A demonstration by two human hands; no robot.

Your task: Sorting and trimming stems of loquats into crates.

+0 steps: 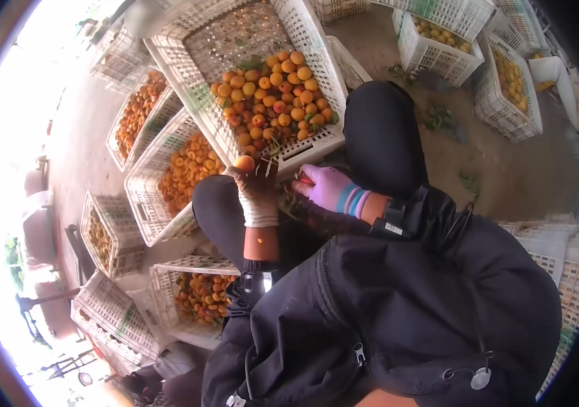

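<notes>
My left hand (pixel 255 184), in a dark-stained glove with a white cuff, holds an orange apricot (pixel 245 163) between thumb and fingers. It is at the near edge of a white plastic crate (pixel 315 147). Whole apricots (pixel 269 96) with some green leaves lie heaped in this crate's near half. Just right of it, my right hand (pixel 327 187) wears a lilac glove with teal bands. Its fingers are closed around a small red-handled tool (pixel 306 179), whose working end I cannot make out.
Left of my knee, a white crate (pixel 142 213) holds halved apricots (pixel 188 173); another heap of cut fruit (pixel 139 112) lies beyond. More apricots (pixel 203 297) fill a crate beside my hip. Crates of yellowish fruit (pixel 510 81) stand at upper right, near leaves (pixel 438 117) on the floor.
</notes>
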